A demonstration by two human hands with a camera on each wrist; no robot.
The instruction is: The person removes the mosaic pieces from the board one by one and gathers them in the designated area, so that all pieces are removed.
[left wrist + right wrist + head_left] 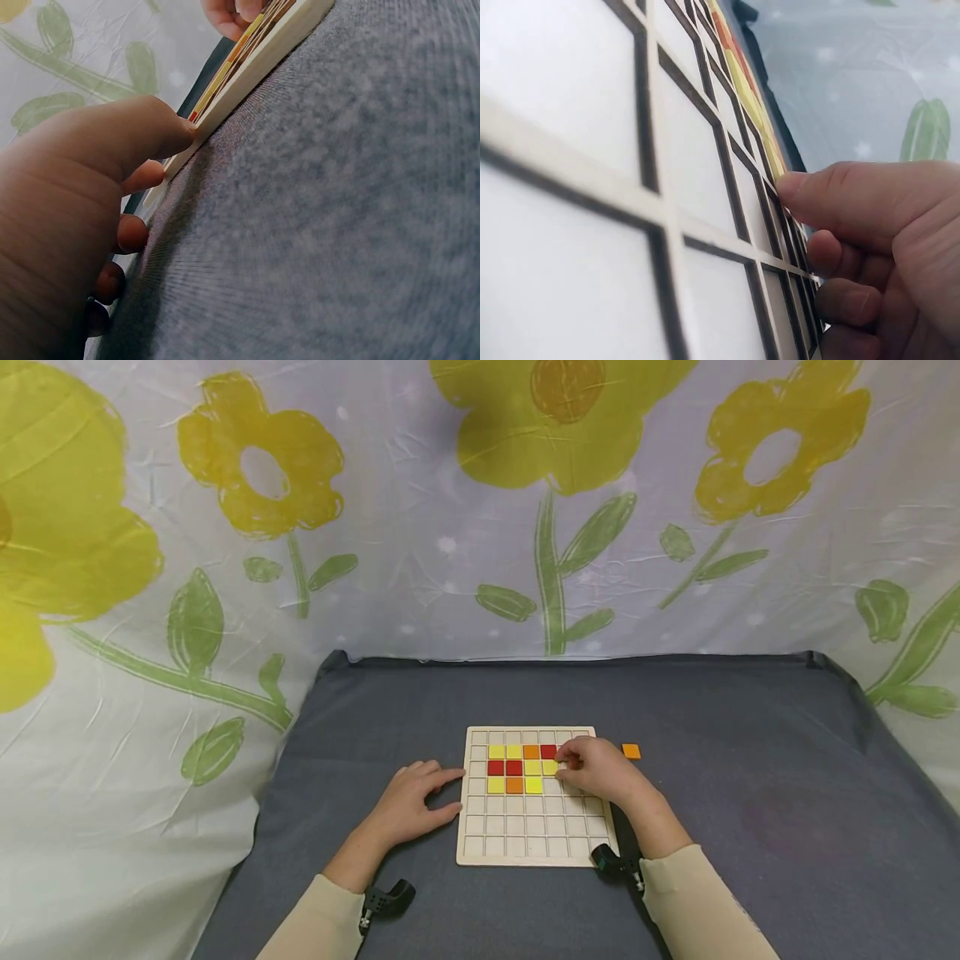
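Head view: grid board [515, 824] shows eleven tiles [513, 768], near-edge rows bare; orange tile [632, 752] lies outside. Left grip [409, 797] spreads empty; right grip [602, 768] half-curls, hold unclear.

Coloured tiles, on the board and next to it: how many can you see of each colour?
Yellow tiles: 6
Orange tiles: 3
Red tiles: 3
Total: 12 in view; the right hand may hide more.

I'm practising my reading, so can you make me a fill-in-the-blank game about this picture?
1. The left hand touches the ___ edge of the board.
2. One loose tile beside the board is ___.
3. The lowest tile row has two ___ tiles.
4. The curtain shows big yellow ___.

Missing words: left; orange; yellow; flowers.
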